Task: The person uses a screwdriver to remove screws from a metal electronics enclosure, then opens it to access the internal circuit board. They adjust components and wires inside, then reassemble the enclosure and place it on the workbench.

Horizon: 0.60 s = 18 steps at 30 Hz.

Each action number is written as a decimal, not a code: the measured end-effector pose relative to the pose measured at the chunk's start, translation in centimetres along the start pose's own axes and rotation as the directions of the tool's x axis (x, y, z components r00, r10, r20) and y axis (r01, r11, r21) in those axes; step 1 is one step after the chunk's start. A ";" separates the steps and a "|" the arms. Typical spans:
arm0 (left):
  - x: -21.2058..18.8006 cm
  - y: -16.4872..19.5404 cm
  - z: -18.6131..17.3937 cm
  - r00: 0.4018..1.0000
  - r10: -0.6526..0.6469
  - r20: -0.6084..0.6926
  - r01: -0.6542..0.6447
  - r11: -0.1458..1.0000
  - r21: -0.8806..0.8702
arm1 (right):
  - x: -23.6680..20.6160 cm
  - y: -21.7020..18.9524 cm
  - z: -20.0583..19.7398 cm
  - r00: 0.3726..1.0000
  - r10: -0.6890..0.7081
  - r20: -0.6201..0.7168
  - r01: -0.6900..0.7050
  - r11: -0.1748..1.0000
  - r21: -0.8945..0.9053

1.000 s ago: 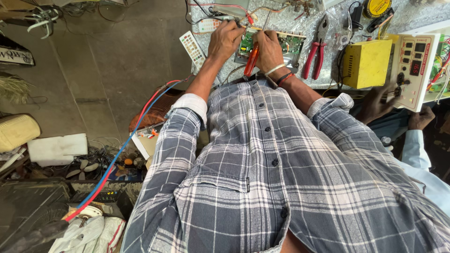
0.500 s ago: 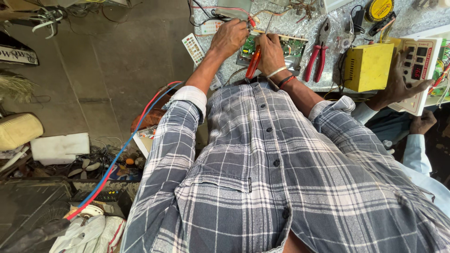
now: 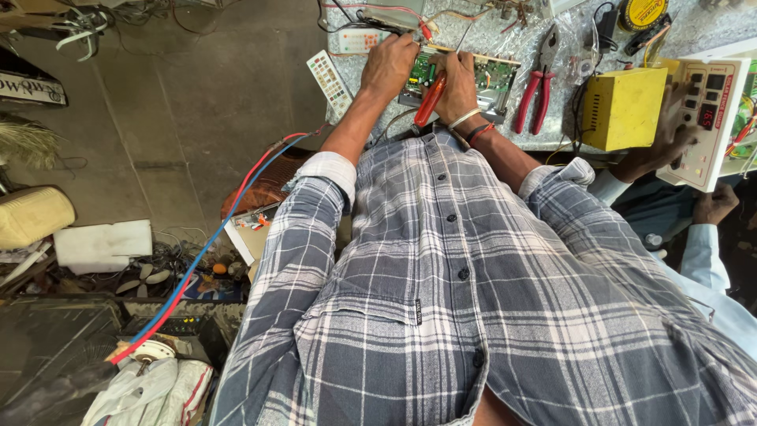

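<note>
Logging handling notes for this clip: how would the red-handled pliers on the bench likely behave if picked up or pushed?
The pliers look like rigid metal, so probably stiff and heavy for their size. Lying flat on the bench, they would likely slide, not roll. The red handles seem coated, likely not slippery.

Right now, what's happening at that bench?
A person in a plaid shirt leans over a cluttered workbench. Their right hand holds an orange-handled tool against a green circuit board, while the left hand rests on the board's left end. Red-handled pliers and a yellow box lie to the right. Beside them, another person's hand holds a white panel with a display.
</note>
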State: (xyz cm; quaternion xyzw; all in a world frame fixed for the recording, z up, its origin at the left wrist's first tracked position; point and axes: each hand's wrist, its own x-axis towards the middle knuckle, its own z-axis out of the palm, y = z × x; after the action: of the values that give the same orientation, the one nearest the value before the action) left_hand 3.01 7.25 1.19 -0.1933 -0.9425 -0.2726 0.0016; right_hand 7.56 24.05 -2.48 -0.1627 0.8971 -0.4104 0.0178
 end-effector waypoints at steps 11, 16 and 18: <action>-1.0 -0.2 0.9 0.979 -0.164 0.124 0.171 0.984 -0.054 | -0.6 0.4 0.3 1.000 -0.010 -0.007 0.010 1.000 0.013; -2.0 1.5 1.8 0.961 -0.276 0.011 0.274 0.948 -0.162 | -1.0 0.9 0.5 0.999 -0.026 -0.032 0.027 0.999 0.033; -2.3 1.9 2.0 0.945 -0.325 -0.024 0.315 0.930 -0.192 | -1.1 1.1 0.5 0.999 -0.040 -0.030 0.041 0.999 0.030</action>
State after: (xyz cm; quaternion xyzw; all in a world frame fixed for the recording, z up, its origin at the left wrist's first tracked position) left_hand 6.05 8.89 0.17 -0.0290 -0.9315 -0.3610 -0.0348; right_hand 8.38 24.75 -3.74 -0.1744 0.8875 -0.4266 -0.0015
